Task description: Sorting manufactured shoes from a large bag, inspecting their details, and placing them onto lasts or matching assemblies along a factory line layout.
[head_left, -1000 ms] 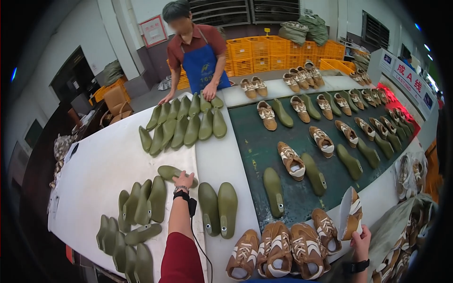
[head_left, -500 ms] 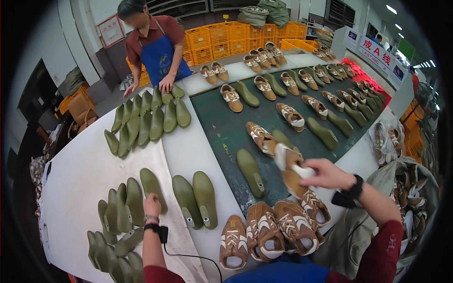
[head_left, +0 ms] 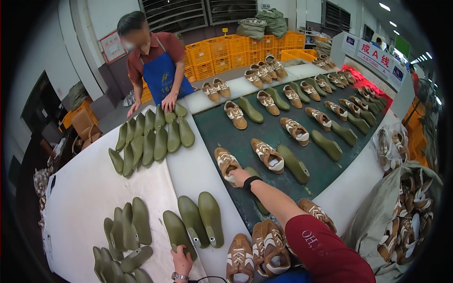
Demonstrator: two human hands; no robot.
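Note:
My right hand (head_left: 239, 177) is closed on the heel end of a brown sneaker (head_left: 225, 159) with white stripes, at the left edge of the green belt (head_left: 213, 123). Partly hidden by that arm, a green shoe last lies beside the sneaker. My left hand (head_left: 182, 260) grips the near end of another green shoe last (head_left: 176, 230) at the border of the white cloth. Two more lasts (head_left: 210, 218) lie just to its right. Several brown sneakers (head_left: 239, 257) stand close in front of me, some hidden behind my right sleeve.
Lasts are grouped on the white table (head_left: 89, 198), near and far. Sneakers and lasts stand in rows along the belt. At the right is a grey sack (head_left: 363, 231) of sneakers. A co-worker in a blue apron (head_left: 163, 80) touches the far lasts; orange crates (head_left: 222, 52) stand behind.
My right hand has carried a sneaker left and away from me to the belt's left edge. The left hand has brought a last right and nearer. The view has shifted slightly.

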